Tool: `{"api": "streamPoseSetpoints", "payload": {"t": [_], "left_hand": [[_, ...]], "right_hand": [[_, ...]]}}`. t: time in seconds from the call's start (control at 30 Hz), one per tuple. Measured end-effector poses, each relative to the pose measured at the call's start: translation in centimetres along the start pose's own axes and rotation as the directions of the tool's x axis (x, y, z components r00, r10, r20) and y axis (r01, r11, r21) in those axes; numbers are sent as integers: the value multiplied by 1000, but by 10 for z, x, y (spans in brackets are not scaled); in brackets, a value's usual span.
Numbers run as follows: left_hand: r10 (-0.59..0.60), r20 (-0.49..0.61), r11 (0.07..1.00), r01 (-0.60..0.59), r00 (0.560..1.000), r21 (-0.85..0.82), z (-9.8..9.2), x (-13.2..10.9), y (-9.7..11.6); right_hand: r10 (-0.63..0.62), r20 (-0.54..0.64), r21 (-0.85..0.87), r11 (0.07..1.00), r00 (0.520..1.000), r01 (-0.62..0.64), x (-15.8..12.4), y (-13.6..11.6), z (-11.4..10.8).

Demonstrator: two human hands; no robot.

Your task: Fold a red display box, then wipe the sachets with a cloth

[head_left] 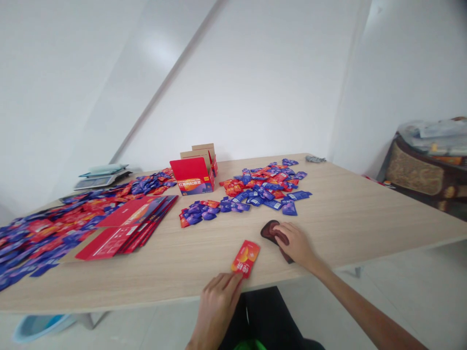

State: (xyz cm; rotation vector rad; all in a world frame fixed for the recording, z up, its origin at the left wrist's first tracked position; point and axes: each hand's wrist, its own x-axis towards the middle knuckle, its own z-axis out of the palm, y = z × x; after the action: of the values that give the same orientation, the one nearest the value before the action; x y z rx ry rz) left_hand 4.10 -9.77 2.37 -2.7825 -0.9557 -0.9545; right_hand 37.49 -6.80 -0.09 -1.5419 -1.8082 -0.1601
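Note:
My left hand (221, 299) is at the table's front edge, its fingertips closed on the lower end of a flat red packet (247, 257) with orange fruit printed on it. My right hand (297, 243) is to the right of it, fingers curled onto a dark brown, rounded object (270, 229). A flat dark strip of that object shows under the palm; its exact kind is unclear. Beyond both hands lies a loose pile of red and purple sachets (268, 187), with a smaller group of sachets (199, 212) to its left.
Open red boxes (195, 186) stand at the back of the table (350, 209). Flattened red cartons (120, 228) lie stacked at left, beside a large heap of sachets (73, 218). A scale-like device (100, 180) sits behind. A blue basin (44, 326) is on the floor.

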Motion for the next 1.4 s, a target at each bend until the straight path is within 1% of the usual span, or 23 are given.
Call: {"api": "streamPoseSetpoints", "payload": {"t": [0.1,0.2,0.3,0.37,0.43,0.53,0.67,0.83,0.9,1.0,1.07,1.1,1.13,1.17,1.27,1.33,1.4], "left_hand": [[48,9,990,-46,999,-132,-7,-2,-5],[117,15,969,-111,993,-220,-13,0,-13],[168,79,948,-139,983,-287,-14,2,-23],[164,104,942,-125,981,-312,-11,3,-29],[146,108,938,-103,983,-330,-6,3,-33],[125,90,926,-83,988,-369,2,2,-34],[120,51,916,-90,991,-391,11,0,-31],[125,32,926,-105,992,-363,15,-3,-32],[131,27,930,-113,991,-349,15,-4,-33],[135,26,936,-118,991,-330,14,-4,-34],[135,29,940,-118,990,-321,14,-5,-34],[135,31,941,-119,990,-316,14,-4,-34],[136,33,943,-119,990,-310,13,-4,-34],[138,36,946,-121,990,-302,13,-4,-34],[143,37,948,-127,989,-291,10,-3,-33],[142,40,948,-125,989,-294,9,-2,-32],[138,44,947,-119,989,-299,8,-2,-31]], "right_hand": [[2,14,5,1000,1000,-2,0,1,0],[-12,4,5,1000,1000,12,0,2,0],[-61,-23,-15,998,998,61,0,2,-3],[-79,-36,-32,996,996,78,0,1,-4],[-71,-39,-43,997,997,69,0,2,-3],[-34,-23,-49,998,999,33,-2,4,2],[19,-14,-43,999,1000,-20,-5,5,6],[-5,48,12,1000,999,5,1,1,-1],[26,17,59,998,1000,-27,8,-4,-4],[109,-111,154,984,988,-91,20,-24,-8],[125,-185,212,974,975,-85,27,-47,-11],[109,-190,238,969,976,-63,30,-61,-13],[87,-175,259,965,981,-39,32,-75,-14],[52,-134,280,960,990,-12,33,-90,-15],[-68,25,275,960,997,59,30,-126,-10],[-126,113,231,968,986,98,24,-140,-3],[-160,179,189,974,971,126,17,-146,7]]}}
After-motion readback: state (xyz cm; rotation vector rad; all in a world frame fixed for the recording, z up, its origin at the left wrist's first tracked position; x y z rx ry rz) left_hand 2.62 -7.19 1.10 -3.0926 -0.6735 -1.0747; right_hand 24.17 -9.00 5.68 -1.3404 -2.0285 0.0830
